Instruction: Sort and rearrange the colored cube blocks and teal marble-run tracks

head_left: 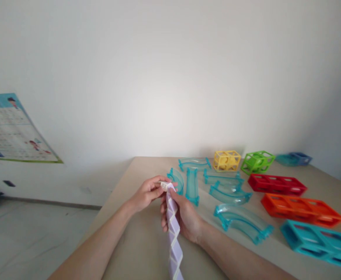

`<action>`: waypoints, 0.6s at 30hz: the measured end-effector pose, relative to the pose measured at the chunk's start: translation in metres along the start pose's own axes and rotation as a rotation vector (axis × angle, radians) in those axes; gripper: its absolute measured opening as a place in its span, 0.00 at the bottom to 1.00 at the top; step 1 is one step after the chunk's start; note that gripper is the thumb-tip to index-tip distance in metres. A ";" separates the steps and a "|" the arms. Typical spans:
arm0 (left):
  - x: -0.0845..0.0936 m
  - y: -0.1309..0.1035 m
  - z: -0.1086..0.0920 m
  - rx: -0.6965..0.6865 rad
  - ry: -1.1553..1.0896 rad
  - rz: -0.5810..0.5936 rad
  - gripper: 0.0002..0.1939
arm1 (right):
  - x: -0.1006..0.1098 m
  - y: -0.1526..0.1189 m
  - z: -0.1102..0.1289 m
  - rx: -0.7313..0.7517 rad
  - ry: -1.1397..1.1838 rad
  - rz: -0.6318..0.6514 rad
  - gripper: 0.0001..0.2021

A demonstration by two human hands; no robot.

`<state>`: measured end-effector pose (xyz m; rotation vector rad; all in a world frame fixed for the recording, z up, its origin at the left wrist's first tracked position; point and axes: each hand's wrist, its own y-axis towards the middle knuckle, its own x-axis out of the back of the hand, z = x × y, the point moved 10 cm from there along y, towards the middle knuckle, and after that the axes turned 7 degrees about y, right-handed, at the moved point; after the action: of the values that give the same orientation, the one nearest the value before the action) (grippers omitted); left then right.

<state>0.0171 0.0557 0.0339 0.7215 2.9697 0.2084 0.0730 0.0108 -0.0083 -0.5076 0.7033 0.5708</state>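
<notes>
A long purple-and-white snake puzzle [174, 235] made of triangular segments runs from my hands down past the bottom edge of the view. My left hand [147, 193] pinches the white end of it between thumb and fingers. Just below that end, my right hand [186, 216] is wrapped round the puzzle, thumb on top and fingers underneath. Both hands are held over the near-left part of the table. The lower end of the puzzle is out of view.
Several clear teal track pieces [192, 184] lie right of my hands on the table [141, 249]. Farther right are a yellow block frame [226, 161], a green one [257, 161], and red [277, 184], orange [301, 209] and teal [322, 242] ones. A wall stands behind; a poster [18, 128] hangs left.
</notes>
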 end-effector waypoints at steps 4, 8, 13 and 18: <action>0.006 0.000 0.009 0.074 -0.001 -0.028 0.19 | 0.002 -0.001 0.011 0.108 -0.122 -0.038 0.25; 0.005 -0.001 0.013 0.149 0.025 -0.006 0.20 | 0.003 -0.002 0.014 0.152 -0.232 -0.024 0.27; -0.003 -0.010 0.024 0.335 -0.009 0.075 0.20 | 0.006 0.000 0.011 0.129 -0.326 0.002 0.26; -0.005 -0.019 0.044 0.556 -0.100 0.090 0.20 | 0.009 0.001 0.013 0.133 -0.370 -0.023 0.26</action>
<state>0.0176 0.0413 -0.0122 0.8786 2.9071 -0.6534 0.0840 0.0225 -0.0062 -0.2745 0.3786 0.5726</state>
